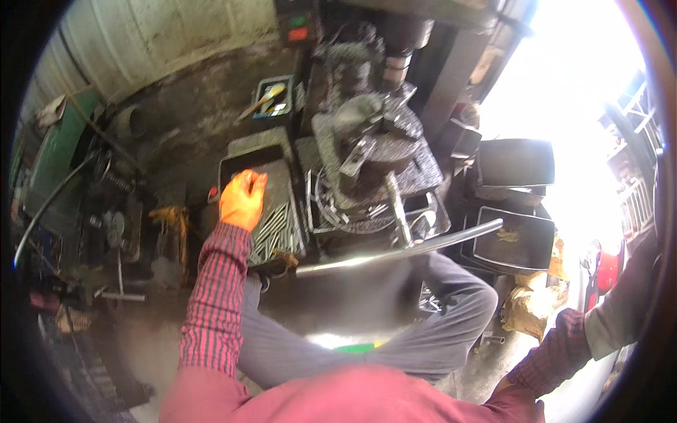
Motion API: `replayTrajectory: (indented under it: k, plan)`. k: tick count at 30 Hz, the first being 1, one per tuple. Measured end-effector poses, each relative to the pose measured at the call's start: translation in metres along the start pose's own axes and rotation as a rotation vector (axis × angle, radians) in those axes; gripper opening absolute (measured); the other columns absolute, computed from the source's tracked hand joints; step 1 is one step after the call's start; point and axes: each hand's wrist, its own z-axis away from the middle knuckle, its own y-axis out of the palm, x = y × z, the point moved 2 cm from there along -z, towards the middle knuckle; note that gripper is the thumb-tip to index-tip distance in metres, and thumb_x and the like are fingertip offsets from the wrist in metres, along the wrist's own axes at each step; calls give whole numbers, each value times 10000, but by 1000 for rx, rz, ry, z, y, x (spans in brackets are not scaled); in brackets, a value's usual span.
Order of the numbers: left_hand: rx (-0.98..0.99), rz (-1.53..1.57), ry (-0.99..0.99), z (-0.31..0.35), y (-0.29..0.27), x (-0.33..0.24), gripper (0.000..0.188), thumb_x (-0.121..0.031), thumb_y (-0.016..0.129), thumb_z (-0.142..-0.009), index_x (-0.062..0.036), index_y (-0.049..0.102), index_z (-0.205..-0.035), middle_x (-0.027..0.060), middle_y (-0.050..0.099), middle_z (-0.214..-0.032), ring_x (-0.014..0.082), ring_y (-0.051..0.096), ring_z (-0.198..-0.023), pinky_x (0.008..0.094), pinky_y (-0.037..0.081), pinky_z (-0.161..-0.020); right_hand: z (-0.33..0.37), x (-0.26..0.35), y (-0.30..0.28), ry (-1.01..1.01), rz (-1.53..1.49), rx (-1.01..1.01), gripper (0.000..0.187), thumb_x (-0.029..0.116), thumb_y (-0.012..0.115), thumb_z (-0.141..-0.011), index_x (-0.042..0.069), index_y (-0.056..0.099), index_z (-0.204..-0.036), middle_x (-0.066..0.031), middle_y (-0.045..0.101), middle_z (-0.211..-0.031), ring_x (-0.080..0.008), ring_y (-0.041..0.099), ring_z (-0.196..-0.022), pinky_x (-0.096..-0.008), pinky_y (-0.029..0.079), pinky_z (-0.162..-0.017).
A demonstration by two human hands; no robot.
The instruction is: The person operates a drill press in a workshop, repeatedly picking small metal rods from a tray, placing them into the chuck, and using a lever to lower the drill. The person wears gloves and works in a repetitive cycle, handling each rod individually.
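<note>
My left hand [242, 200], in an orange glove, is over a dark tray [224, 169] left of the machine. Its fingers are curled together, and whatever they may hold is hidden. Several short metal rods [276, 233] lie in the tray just below this hand. My right arm reaches out to the far right, where a pale grey glove [615, 326] covers my right hand. Its fingers are lost in the dark rim of the picture. Ahead of me stands a dark, grimy machine with a clamping fixture [374, 151] on its block-like table.
A shiny metal bar [402, 259] crosses above my knees, in front of the machine. A small bin [273, 95] holding a yellow-handled brush stands behind the tray. Black bins [515, 240] are stacked at the right, near a brown sack [530, 310]. A switch box [297, 29] hangs above.
</note>
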Motion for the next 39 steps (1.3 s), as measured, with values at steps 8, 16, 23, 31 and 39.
replayTrajectory:
  k: [8, 16, 23, 31, 39]
  plan:
    - [-52, 244, -231, 11, -23, 39, 343, -337, 687, -1049, -23, 751, -926, 68, 714, -794, 150, 651, -734, 341, 514, -689, 67, 130, 3, 41, -1783, 563, 559, 329, 517, -1106, -35, 459, -1526, -161, 632, -1386, -236, 616, -1256, -423, 486, -1138]
    - [367, 148, 706, 98, 10, -73, 871, -445, 768, -968, -28, 375, -1623, 190, 585, -1483, 348, 595, -1284, 469, 442, -1145, 94, 251, -135, 850, -2283, 1059, 445, 371, 576, -1089, -27, 603, -1286, -90, 668, -1197, -217, 648, -1146, -380, 534, -1017]
    - [682, -52, 409, 130, 75, -82, 761, -332, 745, -928, -68, 443, -1575, 185, 683, -1217, 386, 668, -1089, 475, 549, -951, 53, 281, -161, 2186, -2686, 1351, 533, 476, 569, -1071, -42, 665, -1148, 5, 491, -713, -176, 504, -615, -371, 554, -713]
    - [669, 55, 474, 143, 113, -52, 523, -106, 691, -818, -88, 707, -1340, 133, 731, -1268, 345, 676, -1169, 441, 548, -1034, 34, 265, -174, 1512, -3561, 1515, 570, 468, 546, -1094, -11, 701, -827, 84, 274, -486, -65, 218, -378, -262, 278, -386]
    - [409, 189, 472, 168, 177, -50, 507, -69, 686, -780, -100, 709, -1285, 153, 729, -1200, 373, 658, -1146, 473, 534, -1000, -10, 232, -211, 1444, -2940, 1410, 482, 434, 570, -1082, 43, 648, -811, 10, 477, -556, -102, 298, -365, -303, 341, -398]
